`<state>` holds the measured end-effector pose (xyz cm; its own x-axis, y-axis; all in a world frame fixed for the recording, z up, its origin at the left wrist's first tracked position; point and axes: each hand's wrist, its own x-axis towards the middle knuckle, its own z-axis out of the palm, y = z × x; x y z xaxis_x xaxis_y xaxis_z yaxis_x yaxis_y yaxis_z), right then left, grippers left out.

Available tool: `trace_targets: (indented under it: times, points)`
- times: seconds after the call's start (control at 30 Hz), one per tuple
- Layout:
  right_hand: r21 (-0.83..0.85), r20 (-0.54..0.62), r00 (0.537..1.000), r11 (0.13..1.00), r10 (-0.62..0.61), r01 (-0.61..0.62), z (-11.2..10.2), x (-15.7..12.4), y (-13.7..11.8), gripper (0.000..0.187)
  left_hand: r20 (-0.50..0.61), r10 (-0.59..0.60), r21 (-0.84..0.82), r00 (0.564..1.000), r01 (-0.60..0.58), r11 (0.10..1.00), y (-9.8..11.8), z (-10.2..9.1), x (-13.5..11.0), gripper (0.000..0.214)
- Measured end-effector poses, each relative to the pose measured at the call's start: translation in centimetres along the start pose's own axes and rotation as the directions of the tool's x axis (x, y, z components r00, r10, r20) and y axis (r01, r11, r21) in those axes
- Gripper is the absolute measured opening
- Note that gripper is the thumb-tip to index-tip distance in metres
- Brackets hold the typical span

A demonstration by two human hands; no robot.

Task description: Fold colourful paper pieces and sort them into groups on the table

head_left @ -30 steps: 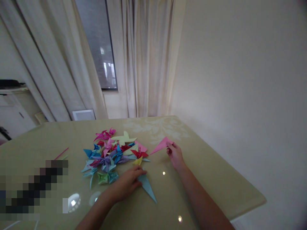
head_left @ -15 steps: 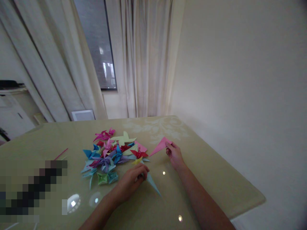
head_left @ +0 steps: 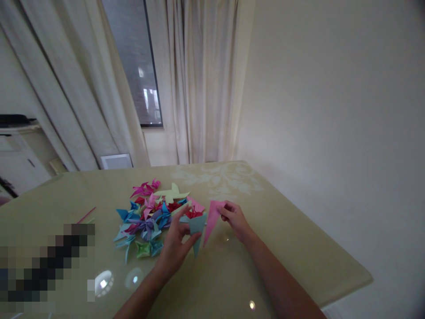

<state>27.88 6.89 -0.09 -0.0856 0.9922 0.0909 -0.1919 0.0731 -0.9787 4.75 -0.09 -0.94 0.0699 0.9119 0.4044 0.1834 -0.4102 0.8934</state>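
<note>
- Pinching a light blue folded paper (head_left: pixel 197 225) in your left hand (head_left: pixel 174 243), you have the thumb on its near side and the fingers toward its upper left edge; its narrow tip points down toward you.
- Your right hand (head_left: pixel 235 218) is closed on a pink folded paper (head_left: pixel 211 220), thumb and fingers clamped on its upper right corner, with the long point hanging down and slightly left.
- The two papers are held up side by side in front of you, the blue on the left and the pink on the right, very near each other; you cannot tell whether their edges touch.
- Just beyond and left of your left hand, a loose pile of folded paper shapes lies on the desk (head_left: pixel 299 252).
- In that pile you have a magenta shape (head_left: pixel 145 189) at the far side, a pale green one (head_left: pixel 172 193) beside it, a purple one (head_left: pixel 147 227) near the middle and a green one (head_left: pixel 143 249) at the near edge.
- Partly hidden behind your blue paper is a red shape (head_left: pixel 194 213).
- Well to your left lies a thin pink stick (head_left: pixel 86 214), next to a pixelated patch that hides what is there.
</note>
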Motion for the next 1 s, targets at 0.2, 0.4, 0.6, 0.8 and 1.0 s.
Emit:
trace_targets:
  times: [0.2, 0.4, 0.6, 0.8, 1.0]
  points:
    - [0.088, 0.102, 0.995, 0.996, -0.005, -0.004, 0.1, -0.5, -0.5, 0.042, -0.023, -0.136, -0.119, 0.990, 0.132, 0.984, 0.6, -0.6, 0.8, 0.044]
    - [0.104, 0.313, 0.950, 0.993, 0.014, -0.049, 1.4, -1.4, 0.4, 0.037, -0.035, -0.141, -0.074, 0.989, 0.139, 0.988, 0.2, 0.0, 0.7, 0.047]
    - [0.003, 0.290, 0.957, 1.000, 0.003, -0.004, 3.2, -2.3, 1.0, 0.036, 0.122, -0.289, -0.195, 0.949, 0.309, 0.931, 0.1, 1.8, -0.7, 0.064]
    - [-0.078, 0.252, 0.966, 0.994, -0.057, 0.079, 3.3, -2.3, 0.8, 0.042, 0.254, -0.367, -0.141, 0.895, 0.410, 0.901, 1.2, 1.6, -1.0, 0.079]
    - [-0.076, 0.234, 0.968, 0.990, -0.094, 0.115, 3.4, -2.2, 0.8, 0.045, 0.210, -0.313, -0.079, 0.926, 0.335, 0.939, 0.4, 1.5, -0.9, 0.069]
